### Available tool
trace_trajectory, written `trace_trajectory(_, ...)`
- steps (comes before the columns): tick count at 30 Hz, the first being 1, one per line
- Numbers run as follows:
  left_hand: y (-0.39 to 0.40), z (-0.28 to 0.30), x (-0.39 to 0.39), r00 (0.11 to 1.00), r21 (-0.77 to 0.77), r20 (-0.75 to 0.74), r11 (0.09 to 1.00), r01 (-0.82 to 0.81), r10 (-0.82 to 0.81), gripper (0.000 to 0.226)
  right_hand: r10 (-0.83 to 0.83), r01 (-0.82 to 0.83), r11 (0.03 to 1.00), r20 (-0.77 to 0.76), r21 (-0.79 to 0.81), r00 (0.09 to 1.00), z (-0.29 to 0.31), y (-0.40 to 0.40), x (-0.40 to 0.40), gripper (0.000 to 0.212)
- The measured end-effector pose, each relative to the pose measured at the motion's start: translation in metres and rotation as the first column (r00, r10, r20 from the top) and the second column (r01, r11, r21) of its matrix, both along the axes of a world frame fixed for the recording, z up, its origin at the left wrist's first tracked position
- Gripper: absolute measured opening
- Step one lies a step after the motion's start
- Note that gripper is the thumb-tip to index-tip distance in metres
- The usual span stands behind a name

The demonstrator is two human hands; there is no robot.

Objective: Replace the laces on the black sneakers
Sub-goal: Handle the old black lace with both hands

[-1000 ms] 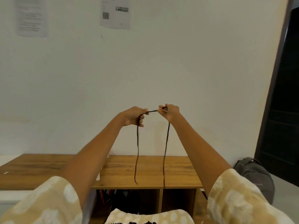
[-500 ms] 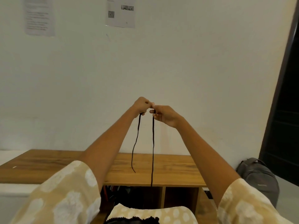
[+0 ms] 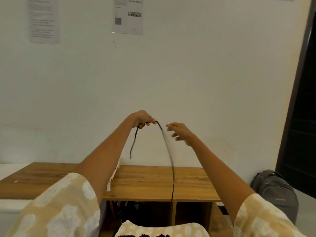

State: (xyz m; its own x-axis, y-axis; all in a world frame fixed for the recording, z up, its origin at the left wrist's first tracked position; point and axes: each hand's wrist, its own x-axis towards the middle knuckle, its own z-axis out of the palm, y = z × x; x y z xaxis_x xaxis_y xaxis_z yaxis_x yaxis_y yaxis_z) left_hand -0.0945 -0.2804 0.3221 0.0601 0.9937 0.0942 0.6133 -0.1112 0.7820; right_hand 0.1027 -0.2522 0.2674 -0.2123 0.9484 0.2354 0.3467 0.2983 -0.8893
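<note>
My left hand (image 3: 142, 119) is raised in front of the white wall and pinches a black shoelace (image 3: 171, 161) near its middle. A short end hangs down to the left of that hand. The long end swings in a curve down to the bench's front edge. My right hand (image 3: 179, 132) is just right of the lace, fingers spread and loose, holding nothing. No black sneaker is clearly visible; dark items sit in the bench's lower shelf.
A low wooden bench (image 3: 150, 183) stands against the wall, with open compartments (image 3: 143, 212) underneath. A grey backpack (image 3: 275, 192) leans at the right by a dark doorway (image 3: 301, 117). Papers (image 3: 127, 16) hang on the wall.
My right hand has let go of the lace and moved off to the right. The lace's long end now swings free from my left hand.
</note>
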Motion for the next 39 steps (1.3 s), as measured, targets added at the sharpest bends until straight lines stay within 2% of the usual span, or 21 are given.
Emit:
trace_trajectory(2,0.004,-0.001,0.01,1.0,0.035,0.001,0.999,-0.007,0.007,0.028,0.154,-0.152,0.988,-0.057,0.034,0.986,0.005,-0.007,-0.014,0.033)
trace_trajectory(5,0.008,-0.004,0.021,0.998,0.101,0.026,0.993,-0.062,0.06,0.032,0.161,-0.142,0.978,-0.122,0.151,0.979,0.015,-0.007,-0.027,0.024)
trace_trajectory(8,0.005,-0.002,0.02,0.994,0.09,0.083,0.993,-0.074,0.067,0.032,0.036,-0.005,0.987,-0.191,0.16,0.981,0.019,0.0,-0.027,0.021)
trace_trajectory(11,-0.001,0.002,0.015,0.976,0.005,0.218,1.0,0.02,-0.02,0.03,-0.17,0.211,0.97,-0.293,0.117,0.941,0.015,0.013,-0.018,0.019)
trace_trajectory(13,-0.003,0.002,0.01,0.948,0.011,0.311,0.997,0.072,-0.072,0.03,-0.274,0.311,0.947,-0.3,0.081,0.914,0.008,0.021,-0.011,0.018)
trace_trajectory(16,-0.003,0.003,0.006,0.893,0.05,0.434,0.992,0.112,-0.123,0.029,-0.332,0.35,0.936,-0.249,0.031,0.91,-0.004,0.028,-0.008,0.012)
trace_trajectory(18,-0.004,0.003,0.008,0.864,0.063,0.485,0.99,0.124,-0.139,0.026,-0.291,0.293,0.956,-0.239,-0.028,0.926,-0.01,0.027,-0.007,0.009)
trace_trajectory(19,-0.005,0.003,0.01,0.858,0.068,0.494,0.99,0.123,-0.141,0.025,-0.206,0.197,0.979,-0.25,-0.059,0.946,-0.011,0.024,-0.007,0.008)
trace_trajectory(21,-0.004,0.001,0.014,0.871,0.068,0.474,0.991,0.112,-0.131,0.022,0.084,-0.117,0.989,-0.317,-0.088,0.945,-0.008,0.016,-0.01,0.006)
trace_trajectory(23,-0.001,-0.002,0.018,0.879,0.055,0.463,0.994,0.099,-0.113,0.019,0.273,-0.309,0.95,-0.35,-0.048,0.896,0.0,0.008,-0.016,0.019)
trace_trajectory(25,0.0,-0.005,0.02,0.865,0.039,0.49,0.994,0.102,-0.108,0.019,0.322,-0.332,0.943,-0.338,0.03,0.884,0.011,0.003,-0.023,0.031)
trace_trajectory(28,-0.003,-0.006,0.015,0.857,0.031,0.497,0.99,0.139,-0.136,0.02,0.323,-0.297,0.945,-0.273,0.135,0.906,0.02,0.001,-0.023,0.028)
trace_trajectory(33,-0.008,-0.002,-0.007,0.839,0.016,0.493,0.967,0.255,-0.23,0.019,0.426,-0.419,0.903,-0.316,0.092,0.848,0.023,0.001,-0.007,0.023)
trace_trajectory(36,-0.011,-0.005,-0.012,0.858,-0.03,0.447,0.955,0.296,-0.252,0.02,0.382,-0.374,0.923,-0.342,0.094,0.858,0.023,0.002,-0.006,0.018)
trace_trajectory(39,-0.012,-0.008,-0.007,0.843,-0.067,0.463,0.938,0.341,-0.273,0.028,0.302,-0.276,0.952,-0.283,0.128,0.91,0.025,0.004,-0.013,0.021)
